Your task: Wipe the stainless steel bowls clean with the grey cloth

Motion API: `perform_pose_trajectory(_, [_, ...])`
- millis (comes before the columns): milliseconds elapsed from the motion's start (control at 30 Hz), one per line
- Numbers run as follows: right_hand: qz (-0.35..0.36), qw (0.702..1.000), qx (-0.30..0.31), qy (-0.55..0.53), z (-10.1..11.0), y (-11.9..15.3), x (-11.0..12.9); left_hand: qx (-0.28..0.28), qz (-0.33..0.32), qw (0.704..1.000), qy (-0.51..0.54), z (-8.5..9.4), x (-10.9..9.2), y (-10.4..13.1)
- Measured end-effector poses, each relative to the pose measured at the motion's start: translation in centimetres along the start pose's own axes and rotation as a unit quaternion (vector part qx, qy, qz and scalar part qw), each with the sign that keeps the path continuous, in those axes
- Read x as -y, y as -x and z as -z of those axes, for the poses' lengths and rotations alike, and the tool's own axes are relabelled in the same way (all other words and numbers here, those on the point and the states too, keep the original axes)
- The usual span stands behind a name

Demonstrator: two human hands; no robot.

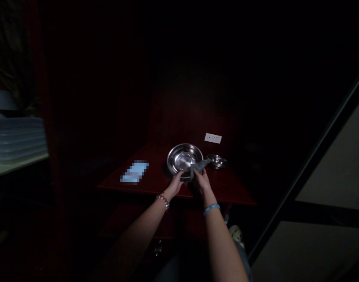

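Note:
A shiny steel bowl (183,157) is tilted toward me above the dark red shelf (156,184). My left hand (177,183) grips its near rim at the lower left, fingers closed round the edge. At the rim's lower right, my right hand (202,180) is closed on a grey cloth (199,166), which lies against the bowl's edge. A smaller steel bowl (217,161) rests on the shelf just beyond the cloth, to the right.
A pixelated light-blue rectangle (135,171) lies on the shelf's left part. A white socket panel (213,138) is on the back wall. Stacked clear trays (17,139) stand at far left. A slanting dark frame edge (308,172) runs down the right.

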State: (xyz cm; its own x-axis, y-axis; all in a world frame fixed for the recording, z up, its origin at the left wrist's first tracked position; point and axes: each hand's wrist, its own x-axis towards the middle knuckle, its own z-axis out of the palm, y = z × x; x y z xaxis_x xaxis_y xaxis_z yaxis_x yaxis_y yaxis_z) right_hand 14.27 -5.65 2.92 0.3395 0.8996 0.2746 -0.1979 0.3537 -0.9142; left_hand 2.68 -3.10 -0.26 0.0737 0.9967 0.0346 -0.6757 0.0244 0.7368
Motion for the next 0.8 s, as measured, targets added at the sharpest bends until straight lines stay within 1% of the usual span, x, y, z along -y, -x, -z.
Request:
perform_pose_trajectory(100, [0.019,0.996,-0.033,0.076,0.38,-0.15,-0.24,0.008,-0.002,1.0,-0.003,-0.04,0.15,-0.07])
perform_pose_trajectory(200, [0.04,0.991,-0.046,0.12,0.73,-0.24,-0.41,-0.001,-0.009,1.0,-0.011,-0.06,0.3,-0.07])
perform_pose_trajectory(300, [0.015,0.989,-0.055,0.136,0.91,-0.27,-0.5,-0.007,-0.023,1.0,-0.015,-0.07,0.33,0.06])
perform_pose_trajectory(433, [-0.064,0.988,-0.057,0.125,0.85,-0.03,-0.34,0.008,-0.031,0.999,-0.022,-0.25,0.2,0.41])
perform_pose_trajectory(500, [-0.088,0.989,-0.057,0.105,0.72,0.22,-0.13,0.01,-0.033,0.999,-0.024,-0.38,0.15,0.54])
perform_pose_trajectory(667, [-0.113,0.988,-0.081,0.072,0.47,0.68,0.33,-0.011,-0.036,0.998,-0.042,-0.48,0.15,0.6])
perform_pose_trajectory(733, [-0.116,0.988,-0.074,0.071,0.52,0.64,0.21,-0.016,-0.039,0.998,-0.049,-0.41,0.2,0.51])
perform_pose_trajectory(800, [-0.105,0.99,-0.054,0.077,0.62,0.49,-0.11,-0.016,-0.043,0.998,-0.049,-0.32,0.29,0.35])
